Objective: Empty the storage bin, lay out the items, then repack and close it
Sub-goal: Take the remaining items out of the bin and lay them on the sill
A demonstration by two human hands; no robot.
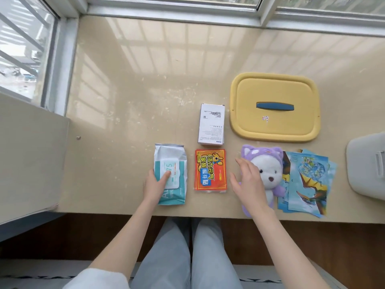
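The wipes pack [170, 174] lies flat in a row of laid-out items. The left grip [155, 182] grasps its near-left side with the thumb on top, probably to square it up. Just right of that grip is the orange packet [210, 170], with the white box [211, 124] beyond it. The right grip [246, 182] is released, fingers spread over the plush toy [268, 170], and the cards [308, 180] fan out to its right. The yellow lid [275, 107] lies beyond this grip. The storage bin [366, 165] is far right, cut off by the frame. The desk [135, 80] has bare room beyond both grips, but its front edge is close behind them.
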